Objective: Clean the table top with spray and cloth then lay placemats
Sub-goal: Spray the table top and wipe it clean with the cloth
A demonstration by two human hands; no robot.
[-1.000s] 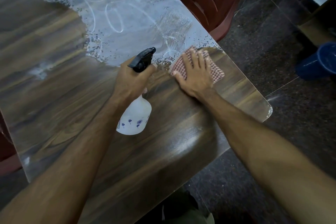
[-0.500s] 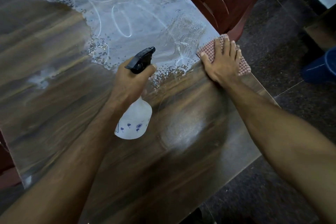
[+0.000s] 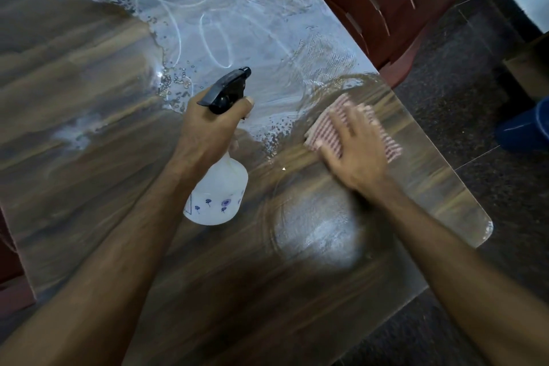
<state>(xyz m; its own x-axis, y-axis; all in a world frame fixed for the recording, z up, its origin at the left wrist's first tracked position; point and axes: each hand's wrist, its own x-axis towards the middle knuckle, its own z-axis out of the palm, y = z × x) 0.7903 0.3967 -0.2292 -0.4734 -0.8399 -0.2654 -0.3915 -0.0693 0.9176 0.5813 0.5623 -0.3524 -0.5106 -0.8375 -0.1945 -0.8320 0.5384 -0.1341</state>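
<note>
bench [image 3: 89, 175]: wood-grain, wet foam streaks at far side
floor [image 3: 475, 74]: dark stone
chair [image 3: 383, 3]: one, red
spray bottle [image 3: 218, 193]: one, gripped by left hand [image 3: 211, 131]
cloth [image 3: 329, 128]: one, pressed flat under right hand [image 3: 353, 151], fingers spread

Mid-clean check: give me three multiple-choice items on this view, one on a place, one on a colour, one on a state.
1. Where is the cloth?
A. under the right hand
B. on the chair
C. in the basket

2. What colour is the spray bottle trigger head?
A. red
B. black
C. yellow

3. What state is the far table top in?
A. dry and bare
B. covered by placemats
C. wet, with smear marks

Answers: 1 A, the flat hand presses it on the table. 2 B, the head above the left hand is black. 3 C, droplets and swirls show there.
</note>
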